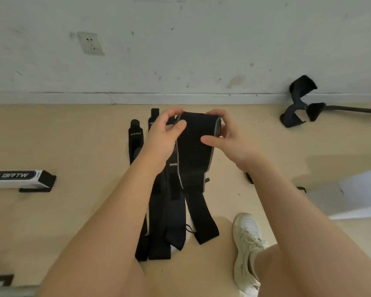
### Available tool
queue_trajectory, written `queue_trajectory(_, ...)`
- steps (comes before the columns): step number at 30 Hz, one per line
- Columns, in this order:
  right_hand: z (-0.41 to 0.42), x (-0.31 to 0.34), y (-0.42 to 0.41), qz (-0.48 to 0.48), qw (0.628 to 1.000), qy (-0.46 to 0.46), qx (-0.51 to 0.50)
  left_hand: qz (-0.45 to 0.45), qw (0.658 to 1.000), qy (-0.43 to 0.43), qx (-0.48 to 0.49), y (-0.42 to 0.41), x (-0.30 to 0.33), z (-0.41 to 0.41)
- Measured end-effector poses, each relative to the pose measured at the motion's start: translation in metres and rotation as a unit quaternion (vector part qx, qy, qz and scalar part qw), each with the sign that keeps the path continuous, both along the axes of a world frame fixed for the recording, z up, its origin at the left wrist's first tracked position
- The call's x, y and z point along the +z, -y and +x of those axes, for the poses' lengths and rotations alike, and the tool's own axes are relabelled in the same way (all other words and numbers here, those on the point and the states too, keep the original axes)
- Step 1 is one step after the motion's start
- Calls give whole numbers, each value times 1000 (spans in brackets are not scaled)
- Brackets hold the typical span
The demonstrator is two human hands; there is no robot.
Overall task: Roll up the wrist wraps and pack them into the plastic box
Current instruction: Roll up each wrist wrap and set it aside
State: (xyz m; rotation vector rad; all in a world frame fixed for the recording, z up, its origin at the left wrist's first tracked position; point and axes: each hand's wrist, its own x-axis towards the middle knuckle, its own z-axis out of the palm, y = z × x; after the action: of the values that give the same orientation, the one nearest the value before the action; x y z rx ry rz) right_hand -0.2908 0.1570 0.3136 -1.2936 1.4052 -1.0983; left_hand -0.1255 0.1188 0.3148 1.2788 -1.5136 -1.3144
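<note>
black elastic wrist wrap with grey edging (193,146) | held up over the tan floor, upper end curled between both hands, tail hanging | left hand (165,133) and right hand (225,131) pinch its edges | advice: roll tight, edges aligned, keep tension | box: not identifiable

Black grey-edged wrist wrap (193,146), beige floor (73,136)

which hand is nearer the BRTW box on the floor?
Left. The left hand grips the wrap's left edge, on the side of the BRTW box. The right hand holds the wrap's opposite edge, farther away.
</note>
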Motion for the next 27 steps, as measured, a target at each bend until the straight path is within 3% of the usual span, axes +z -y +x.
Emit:
queue_trajectory(3, 8, -7, -7, -12, 998, 51, -42, 30, 999, -14, -17, -4, -3, 1)
queue_trajectory(8, -2, -3, -1, 72, 991, 90, -74, 39, 997, -29, -59, -6, -10, -9)
queue_trajectory(12, -11, 1, 1, 183, 948, 250, -72, 4, 994, -41, -100, -1, -4, -12)
queue_trajectory(15, -10, 5, -2, 234, 927, 290, -45, -9, 994, -35, -106, 3, -4, -8)
queue_trajectory(17, -8, 4, -4, 181, 960, 207, -53, -11, 996, -20, -89, 3, -6, -8)
queue_trajectory(19, -6, 5, -7, 61, 997, 8, -38, -15, 997, -8, -80, 0, -7, -13)
queue_trajectory(23, -6, 3, -9, -54, 967, -247, 32, 72, 993, -82, -46, -4, -8, -18)
queue_trajectory(27, -12, 6, -6, -63, 953, -296, 11, 106, 988, -79, -82, -4, -8, -14)
